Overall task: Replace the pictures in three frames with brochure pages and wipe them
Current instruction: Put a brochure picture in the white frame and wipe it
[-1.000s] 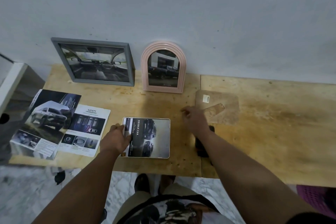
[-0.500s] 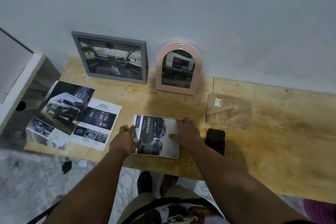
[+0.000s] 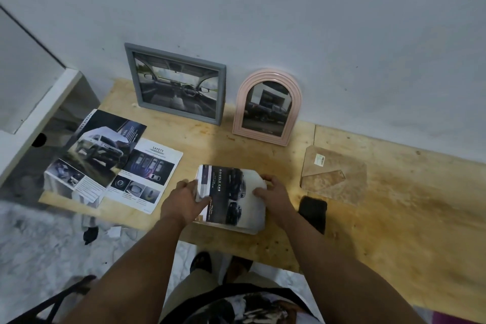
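Both hands pinched a cut brochure page [image 3: 232, 196] in front of the pink arched frame [image 3: 268, 106]: left hand [image 3: 184, 198], right hand [image 3: 274, 193]. Seemingly fitting it; the backing board [image 3: 334, 175] probably came next.

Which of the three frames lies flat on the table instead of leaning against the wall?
The white frame, held between both hands near the table's front edge. The grey frame and the pink arched frame both stand propped against the wall.

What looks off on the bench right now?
The frame backing board lies loose at right, apart from any frame. Paper scraps litter the floor below the open brochure, which overhangs the table edge. Wall frames look fine.
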